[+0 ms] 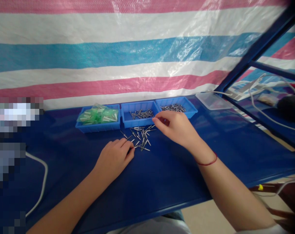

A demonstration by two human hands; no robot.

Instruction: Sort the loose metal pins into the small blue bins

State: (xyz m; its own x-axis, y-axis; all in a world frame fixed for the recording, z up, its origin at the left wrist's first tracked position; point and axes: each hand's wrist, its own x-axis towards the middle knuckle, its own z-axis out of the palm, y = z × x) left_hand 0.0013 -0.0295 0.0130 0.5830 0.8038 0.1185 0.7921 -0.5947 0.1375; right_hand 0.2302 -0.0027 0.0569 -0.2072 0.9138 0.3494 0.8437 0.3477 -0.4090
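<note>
Several loose blind rivets (142,135) lie in a scattered pile on the blue tabletop. At the pile's near left side my left hand (117,152) rests low, thumb and fingers pinched together at the end of a rivet. My right hand (174,127) is over the front of the middle and right blue bins, its thumb and forefinger curled together at the tips; whatever they hold, if anything, is hidden. The middle bin (140,123) holds more metal rivets, and so does the right bin (191,112), which my right hand partly covers.
Left of these stands a blue bin (98,127) with green plastic bags of rivets. A clear plastic lid (214,101) lies at the back right, near a blue metal frame (259,48). A white cable (45,172) runs along the left. Striped sheeting (113,52) hangs behind.
</note>
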